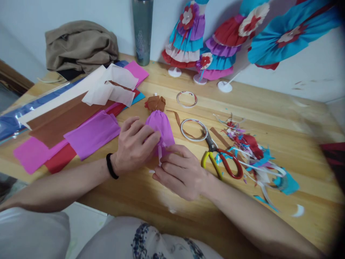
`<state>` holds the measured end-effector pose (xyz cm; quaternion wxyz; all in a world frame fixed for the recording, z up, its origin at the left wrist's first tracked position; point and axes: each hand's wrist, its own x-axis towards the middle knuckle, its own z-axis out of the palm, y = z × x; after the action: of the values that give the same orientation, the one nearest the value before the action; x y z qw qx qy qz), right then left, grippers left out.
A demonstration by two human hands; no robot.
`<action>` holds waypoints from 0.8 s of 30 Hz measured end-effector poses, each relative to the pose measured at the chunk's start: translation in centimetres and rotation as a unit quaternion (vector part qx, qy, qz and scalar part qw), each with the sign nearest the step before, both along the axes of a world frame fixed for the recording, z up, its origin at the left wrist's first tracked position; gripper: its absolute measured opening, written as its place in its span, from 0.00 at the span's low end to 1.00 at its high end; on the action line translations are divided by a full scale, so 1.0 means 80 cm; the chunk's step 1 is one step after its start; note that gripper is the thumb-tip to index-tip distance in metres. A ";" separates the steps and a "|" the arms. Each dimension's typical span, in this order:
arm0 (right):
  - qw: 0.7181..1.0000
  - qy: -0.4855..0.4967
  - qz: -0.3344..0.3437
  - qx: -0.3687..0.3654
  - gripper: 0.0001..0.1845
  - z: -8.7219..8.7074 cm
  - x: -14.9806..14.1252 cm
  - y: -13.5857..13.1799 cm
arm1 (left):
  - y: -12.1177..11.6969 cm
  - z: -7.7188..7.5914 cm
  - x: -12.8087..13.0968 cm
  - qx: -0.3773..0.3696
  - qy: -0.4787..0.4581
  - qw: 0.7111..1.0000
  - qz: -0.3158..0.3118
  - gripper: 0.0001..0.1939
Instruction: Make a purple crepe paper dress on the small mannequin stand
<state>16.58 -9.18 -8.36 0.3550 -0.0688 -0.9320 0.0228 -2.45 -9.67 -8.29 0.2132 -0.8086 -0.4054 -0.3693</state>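
A small paper doll [159, 124] lies on the wooden table [269, 108], with a brown crepe head and a purple crepe skirt. My left hand [134, 145] is closed on the lower edge of the purple skirt, a black band on its wrist. My right hand [182, 172] sits just below it, fingers curled and pinching a thin white strip [160, 153] at the skirt's hem. Both hands touch the doll.
Scissors [219, 160] with red and yellow handles lie right of my hands, beside two tape rings [192, 129] and a pile of paper scraps [253, 151]. Crepe sheets [81, 122] cover the left. Finished paper dolls [188, 36], a bottle [142, 30] and folded cloth [81, 45] stand at the back.
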 end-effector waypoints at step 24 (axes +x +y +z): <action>0.995 0.057 -0.062 0.055 0.08 -0.003 -0.002 0.001 | -0.044 0.061 0.007 -0.457 -0.271 0.846 -0.041 0.09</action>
<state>16.42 -9.08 -8.58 0.4112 -0.1055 -0.9042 -0.0468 -1.86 -13.17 -3.38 -0.3146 -0.6978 -0.5366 -0.3552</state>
